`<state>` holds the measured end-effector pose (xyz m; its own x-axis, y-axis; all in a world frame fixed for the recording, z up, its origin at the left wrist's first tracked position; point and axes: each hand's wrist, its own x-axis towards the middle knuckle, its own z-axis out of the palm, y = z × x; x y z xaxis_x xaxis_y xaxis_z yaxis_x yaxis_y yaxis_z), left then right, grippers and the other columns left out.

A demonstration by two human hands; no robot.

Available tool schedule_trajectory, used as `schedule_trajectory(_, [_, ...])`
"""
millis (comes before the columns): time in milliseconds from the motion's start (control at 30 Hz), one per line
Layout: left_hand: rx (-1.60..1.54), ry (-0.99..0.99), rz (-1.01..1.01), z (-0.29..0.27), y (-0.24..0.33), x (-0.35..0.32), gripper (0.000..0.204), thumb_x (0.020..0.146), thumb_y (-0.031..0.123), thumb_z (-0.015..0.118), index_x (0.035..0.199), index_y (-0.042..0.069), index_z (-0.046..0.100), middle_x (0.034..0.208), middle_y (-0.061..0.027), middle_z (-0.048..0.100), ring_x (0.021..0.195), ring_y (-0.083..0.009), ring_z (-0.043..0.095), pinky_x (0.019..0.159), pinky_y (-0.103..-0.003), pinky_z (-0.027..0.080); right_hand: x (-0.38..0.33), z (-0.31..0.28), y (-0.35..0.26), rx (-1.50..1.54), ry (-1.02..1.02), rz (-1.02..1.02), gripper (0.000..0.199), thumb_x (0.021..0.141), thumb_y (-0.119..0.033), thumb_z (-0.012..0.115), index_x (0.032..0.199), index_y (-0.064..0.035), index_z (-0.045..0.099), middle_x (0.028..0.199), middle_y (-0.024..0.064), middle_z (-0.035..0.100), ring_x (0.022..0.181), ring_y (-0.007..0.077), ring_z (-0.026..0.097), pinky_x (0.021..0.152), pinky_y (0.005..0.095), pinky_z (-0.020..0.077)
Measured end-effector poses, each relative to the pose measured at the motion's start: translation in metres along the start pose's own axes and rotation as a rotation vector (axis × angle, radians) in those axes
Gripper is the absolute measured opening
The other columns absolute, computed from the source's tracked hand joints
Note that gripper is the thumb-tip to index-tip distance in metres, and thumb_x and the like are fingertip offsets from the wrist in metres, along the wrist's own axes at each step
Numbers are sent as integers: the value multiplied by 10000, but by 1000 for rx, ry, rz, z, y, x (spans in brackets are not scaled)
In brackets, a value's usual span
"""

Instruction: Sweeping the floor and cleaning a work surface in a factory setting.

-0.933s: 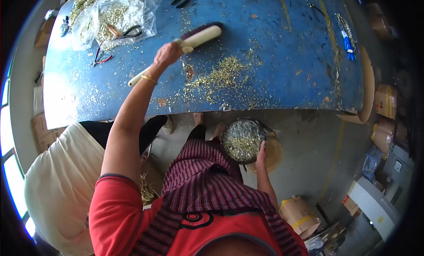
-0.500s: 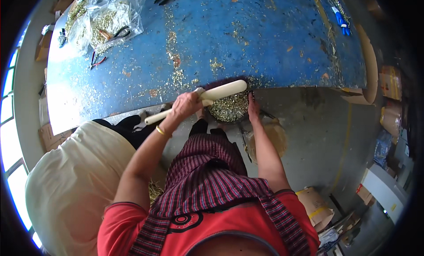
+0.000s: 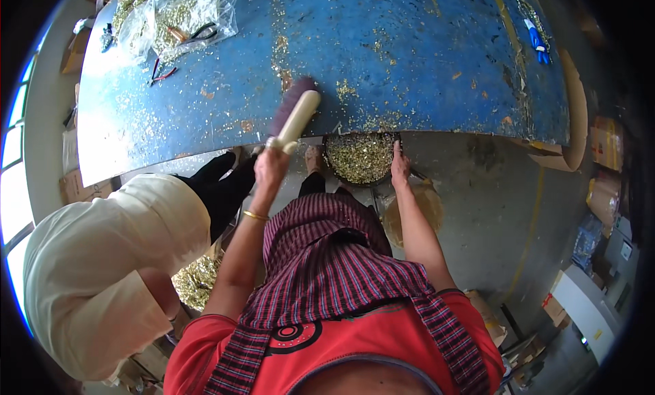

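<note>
My left hand (image 3: 271, 164) grips a brush (image 3: 297, 115) by its pale cream handle. The brush's purple bristles lie over the table top near its front edge. With my right hand (image 3: 400, 166) I hold the right rim of a dark round basin (image 3: 364, 184), fingers partly hidden behind it. Many small shiny gold-coloured pieces (image 3: 359, 157) fill the basin, which is tucked right against the table's edge. More loose glittering bits (image 3: 346, 90) are scattered across the blue table (image 3: 225, 78), beyond the basin and around the brush.
At the table's far left are a clear plastic bag (image 3: 198, 16) of gold pieces and red-handled pliers (image 3: 162, 73). A blue-handled tool (image 3: 537, 40) lies far right. Another person in a cream top (image 3: 129, 224) bends down at my left, beside a gold heap (image 3: 196, 282). A round stool (image 3: 413, 217) stands below.
My left hand has swung the brush from over the basin forward and left onto the table, uncovering the basin's contents. My right hand keeps the basin's rim. The other person has bent lower.
</note>
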<state>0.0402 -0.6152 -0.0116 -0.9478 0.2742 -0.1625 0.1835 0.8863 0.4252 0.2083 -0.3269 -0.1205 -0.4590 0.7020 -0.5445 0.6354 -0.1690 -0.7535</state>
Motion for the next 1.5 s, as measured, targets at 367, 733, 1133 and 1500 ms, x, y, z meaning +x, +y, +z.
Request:
schedule_trajectory(367, [-448, -217, -65, -35, 65, 53, 424, 818, 411, 597, 903, -4, 608, 595, -101, 573, 486, -185, 564, 419, -329, 413, -6, -2, -16, 150, 63, -54, 625, 859, -468, 517, 1197, 56, 478, 1249, 166, 488, 1127, 252, 463, 934, 326, 347])
schedule_trajectory(733, [-271, -600, 202, 32, 55, 76, 329, 859, 360, 559, 837, 40, 632, 612, -92, 578, 545, -166, 546, 479, -312, 456, 20, -20, 25, 221, 191, -13, 654, 852, -494, 514, 1183, 69, 487, 1223, 164, 502, 1110, 248, 462, 952, 324, 336])
schedule_trajectory(1133, [-572, -334, -139, 19, 110, 332, 583, 765, 609, 536, 579, 60, 468, 474, -23, 433, 368, -122, 417, 347, -275, 328, 16, -33, -1, 213, 192, 84, 564, 861, -480, 493, 1081, 35, 564, 1053, 159, 591, 954, 268, 529, 849, 362, 396])
schedule_trajectory(1500, [-89, -760, 412, 55, 155, 154, 656, 717, 626, 605, 656, -27, 599, 510, -82, 522, 502, -146, 486, 496, -369, 423, 19, -50, -5, 177, 191, 101, 644, 860, -481, 504, 1220, 51, 461, 1246, 160, 486, 1138, 266, 449, 969, 325, 332])
